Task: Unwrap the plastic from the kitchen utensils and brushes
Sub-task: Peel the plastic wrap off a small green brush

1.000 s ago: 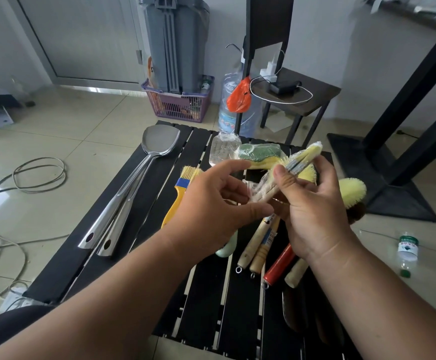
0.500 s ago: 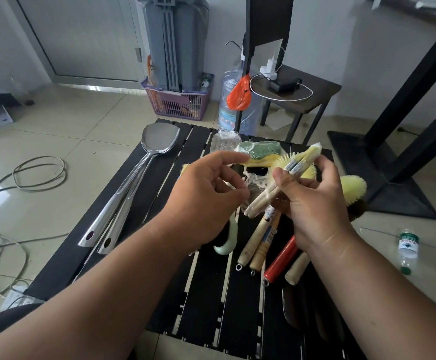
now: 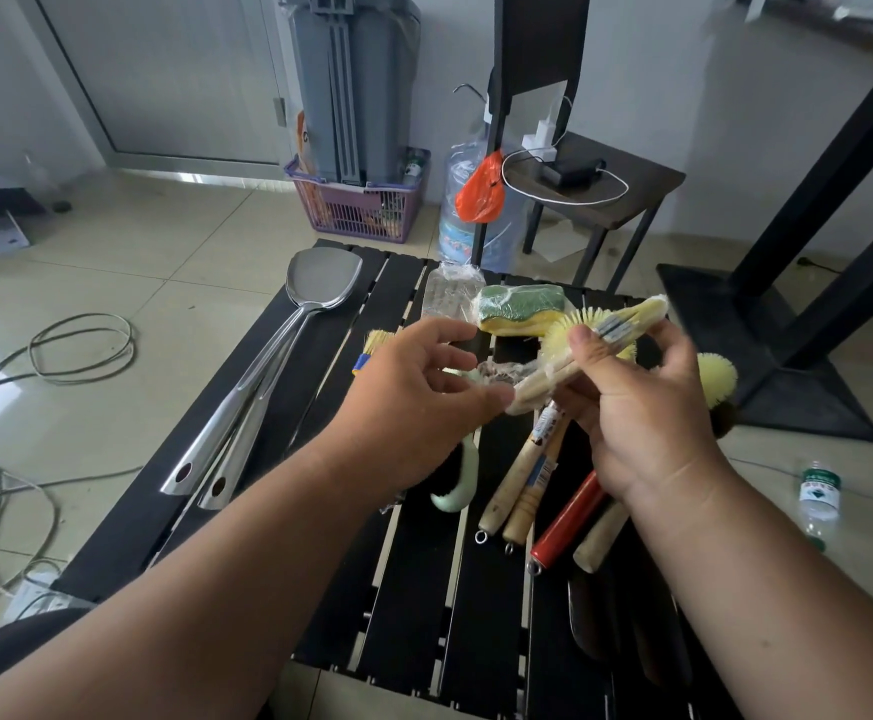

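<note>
- The black slatted surface (image 3: 413, 589) fills the middle of the frame, and basically everything for this job is lying on it or held just above it.
- On its left side 2 steel spatulas (image 3: 268, 376) lie side by side, already bare as far as I can tell, with their blades pointing to the upper middle.
- Lower right of centre there's a pile of wooden-handled brushes (image 3: 522, 475) and a red handle (image 3: 569, 517). The yellow-green sponge (image 3: 520, 306) further up is still in its film.
- The right hand (image 3: 642, 407) is curled round the wrapped brush bundle (image 3: 569, 363), thumb on top, holding it in the air at frame centre.
- Here's the bit that matters: the bundle's long axis runs diagonally, with the bristle end at the upper right past the right hand and the handle end pointing lower left, straight at the left hand (image 3: 413, 392).
- So the left hand is clearly the nearer one to the loose end. Its thumb and fingers are pinching the bunched plastic wrap (image 3: 502, 370) trailing off the handle tips.
- My guess is the next pull wants to go down-left along that axis, away from the right hand, so the film slides off instead of tearing.
</note>
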